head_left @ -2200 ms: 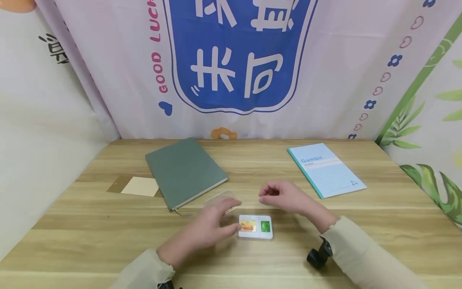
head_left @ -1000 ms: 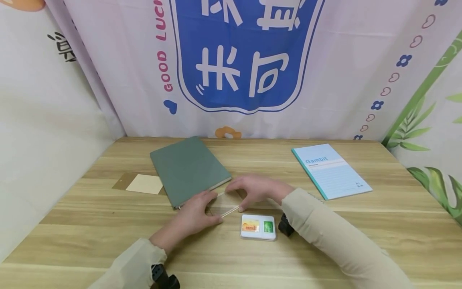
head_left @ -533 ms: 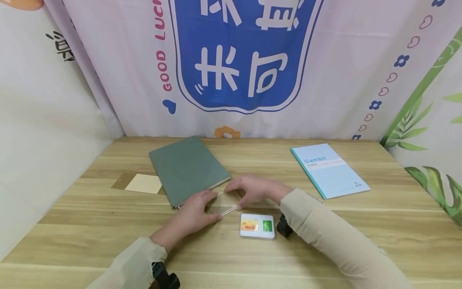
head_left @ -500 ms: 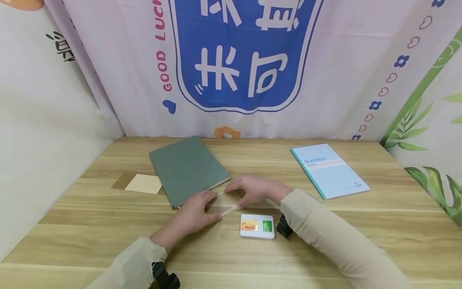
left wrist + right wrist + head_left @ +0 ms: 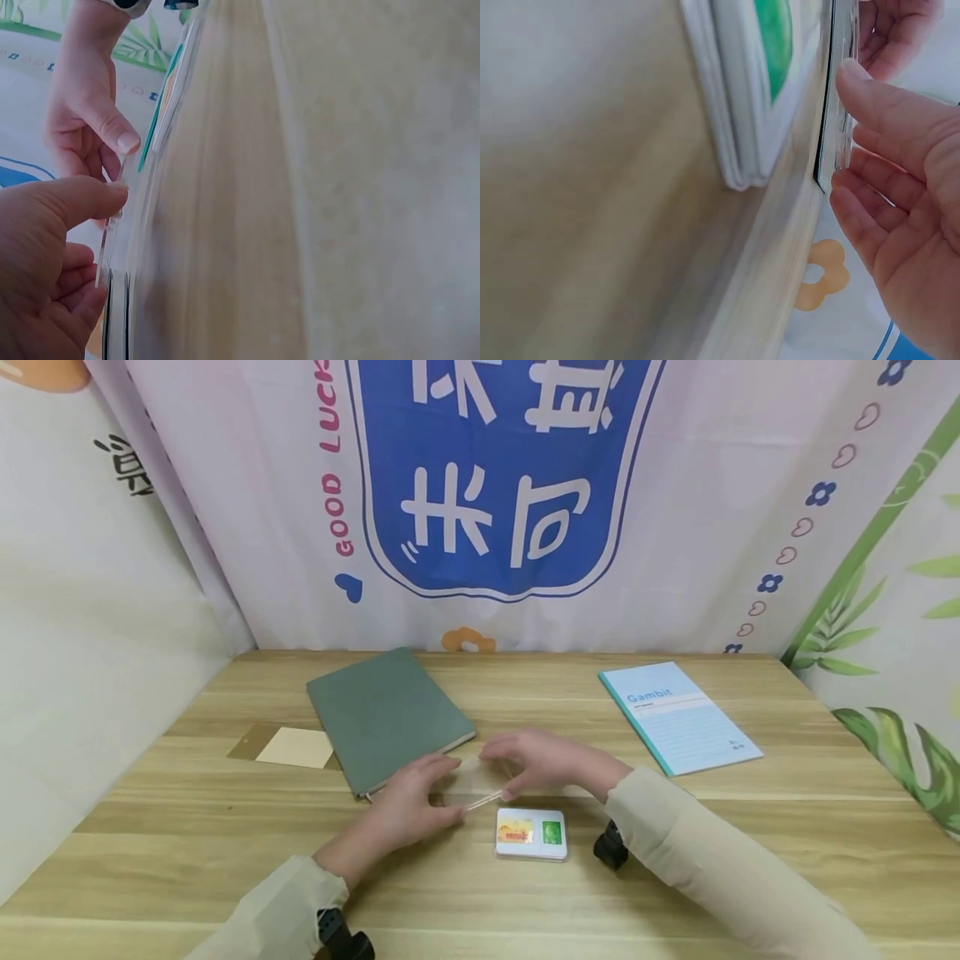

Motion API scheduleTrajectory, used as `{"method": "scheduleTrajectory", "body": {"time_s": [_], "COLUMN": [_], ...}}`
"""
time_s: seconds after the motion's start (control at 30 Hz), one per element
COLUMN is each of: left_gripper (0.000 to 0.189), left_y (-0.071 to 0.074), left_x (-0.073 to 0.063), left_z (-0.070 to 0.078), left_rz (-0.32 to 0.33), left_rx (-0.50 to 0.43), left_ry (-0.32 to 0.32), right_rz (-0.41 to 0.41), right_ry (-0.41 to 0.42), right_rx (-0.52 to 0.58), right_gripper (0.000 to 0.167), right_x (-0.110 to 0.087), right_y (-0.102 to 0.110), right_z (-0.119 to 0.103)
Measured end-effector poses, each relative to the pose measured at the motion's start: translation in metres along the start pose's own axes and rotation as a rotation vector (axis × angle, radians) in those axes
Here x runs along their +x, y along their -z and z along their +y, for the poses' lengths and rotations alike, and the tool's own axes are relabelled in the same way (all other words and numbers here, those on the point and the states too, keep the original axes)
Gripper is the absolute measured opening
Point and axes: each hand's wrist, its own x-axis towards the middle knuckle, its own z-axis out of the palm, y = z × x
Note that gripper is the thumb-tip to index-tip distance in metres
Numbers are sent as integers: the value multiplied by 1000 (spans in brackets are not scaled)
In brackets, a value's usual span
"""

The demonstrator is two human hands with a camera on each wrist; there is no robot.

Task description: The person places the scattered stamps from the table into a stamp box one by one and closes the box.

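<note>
Both hands hold a clear plastic sleeve just above the table (image 5: 225, 827).
The left hand (image 5: 408, 806) and right hand (image 5: 551, 764) pinch opposite edges of the thin, see-through sleeve (image 5: 474, 781) between them; a card stack (image 5: 531, 836) lies just below.

1. Clear plastic case (image 5: 471, 781): see-through and partly covered by both hands; its outline is hard to trace in the head view.
2. Left hand (image 5: 45, 262): cut off by the left and bottom edges of the left wrist view.
3. Right hand (image 5: 907, 202): cut off at the right edge of the right wrist view.
4. Card stack (image 5: 742, 90): top cropped; print blurred.
5. Desk (image 5: 337, 187): smeared, grain unreadable.
6. Blue notebook (image 5: 678, 716): small print too fine to read.
</note>
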Motion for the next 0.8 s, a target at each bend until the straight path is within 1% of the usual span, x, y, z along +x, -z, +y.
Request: {"method": "scheduleTrajectory", "body": {"time_s": [0.17,0.3,0.47,0.67,0.8], "left_gripper": [62,61,63,63,61], "left_y": [-1,-3,-5,-10,-13], "left_x": [0,-1,-4,-7,-9], "left_z": [3,6,12,19,24], "left_rz": [-6,-26,-55,-72,-71], "left_rx": [-23,-50,-110,-114,-123], "left_ry": [-77,-132,-179,-266,-302], "right_rz": [36,54,86,155,212], "right_ry": [-46,-77,-80,-88,-100], "right_rx": [34,18,0,5,17], "right_gripper": [57,56,56,55,55], "right_x": [-16,-29,-47,-68,-80], "right_y": [-2,-3,-5,-11,-15], "right_z": [-2,-5,-9,-16,-23]}}
